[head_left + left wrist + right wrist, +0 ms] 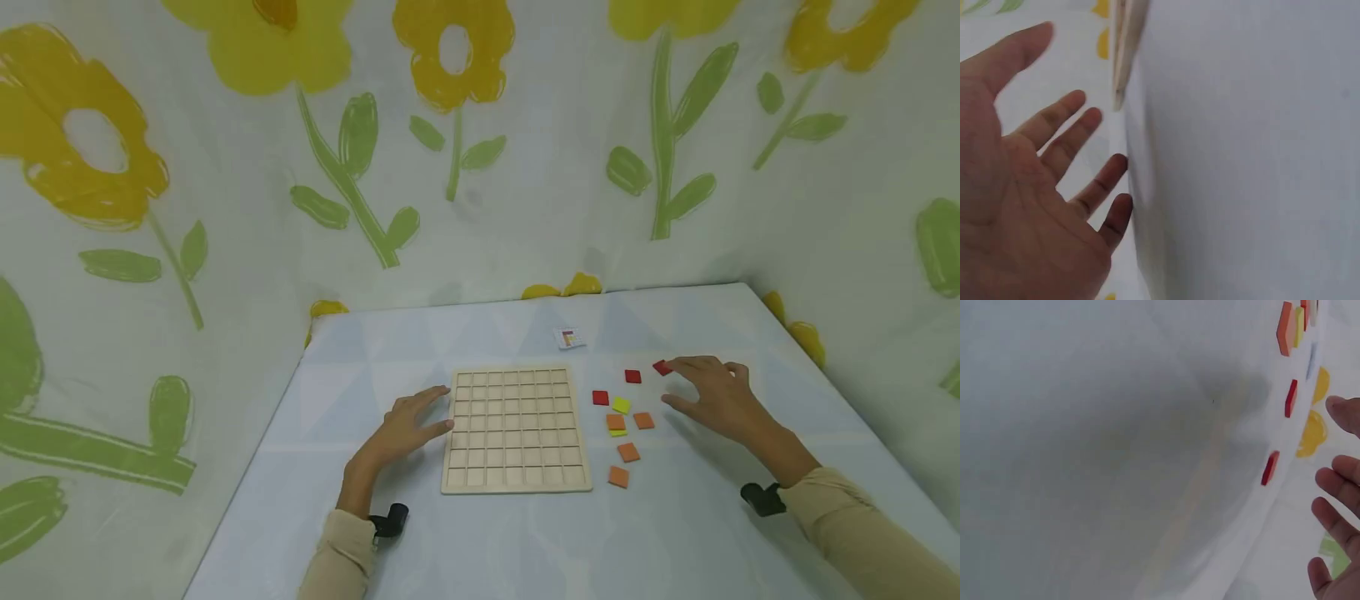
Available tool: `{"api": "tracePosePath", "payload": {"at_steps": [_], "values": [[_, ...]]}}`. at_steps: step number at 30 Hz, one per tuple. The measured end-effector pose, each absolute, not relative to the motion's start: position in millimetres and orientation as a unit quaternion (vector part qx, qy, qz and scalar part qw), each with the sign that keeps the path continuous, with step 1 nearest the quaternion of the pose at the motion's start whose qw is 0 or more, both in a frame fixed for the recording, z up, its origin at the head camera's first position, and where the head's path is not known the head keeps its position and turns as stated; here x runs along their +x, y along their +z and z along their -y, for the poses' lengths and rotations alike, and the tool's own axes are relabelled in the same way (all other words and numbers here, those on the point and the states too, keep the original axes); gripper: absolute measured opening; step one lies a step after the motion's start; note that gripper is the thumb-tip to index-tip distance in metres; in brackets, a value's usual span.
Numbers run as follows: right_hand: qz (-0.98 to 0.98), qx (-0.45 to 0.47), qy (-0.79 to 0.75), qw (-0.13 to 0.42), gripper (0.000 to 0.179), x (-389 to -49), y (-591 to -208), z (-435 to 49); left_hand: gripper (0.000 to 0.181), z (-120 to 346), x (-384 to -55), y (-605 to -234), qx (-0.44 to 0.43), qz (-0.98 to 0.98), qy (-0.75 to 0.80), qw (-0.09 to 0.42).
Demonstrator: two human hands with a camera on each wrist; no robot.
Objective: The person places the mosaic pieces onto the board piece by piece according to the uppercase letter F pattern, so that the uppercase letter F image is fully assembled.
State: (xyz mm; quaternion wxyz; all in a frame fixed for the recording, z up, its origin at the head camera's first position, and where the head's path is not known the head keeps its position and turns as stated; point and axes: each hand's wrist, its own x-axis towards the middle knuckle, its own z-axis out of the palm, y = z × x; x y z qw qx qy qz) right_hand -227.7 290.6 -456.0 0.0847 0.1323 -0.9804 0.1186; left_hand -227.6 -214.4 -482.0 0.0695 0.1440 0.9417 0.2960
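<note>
A square wooden board (522, 431) with a grid of shallow cells lies flat on the table. My left hand (403, 429) is beside its left edge, thumb and fingers spread and holding nothing. On the right, my right hand (716, 397) hovers over the table with its fingers apart. Its fingertips overlap a red square tile (660, 367) in the head view, while the right wrist view shows a gap between the fingers and that red tile (1270, 468). Two more red tiles (632, 377) lie to its left.
Between board and right hand lie several orange tiles (628, 452) and yellow tiles (622, 405); one orange tile (615, 422) partly covers a yellow one. A small printed card (569, 337) is behind the board. Flowered cloth (525, 225) hangs behind the table.
</note>
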Motion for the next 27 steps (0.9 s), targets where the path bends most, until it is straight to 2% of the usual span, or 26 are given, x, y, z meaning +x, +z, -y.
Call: {"api": "tracePosePath", "payload": {"at_steps": [11, 21, 27], "values": [[0.978, 0.139, 0.148, 0.048, 0.047, -266, -470, -259, 0.061, 222, -226, -507, 0.136, -0.938, 0.317, 0.043], [0.975, 0.154, 0.155, 0.033, 0.034, -279, -475, -257, 0.063, 222, -223, -514, 0.144, -0.930, 0.338, 0.031], [0.973, 0.161, 0.162, 0.042, 0.029, -281, -474, -260, 0.059, 221, -229, -513, 0.169, -0.931, 0.323, 0.030]]}}
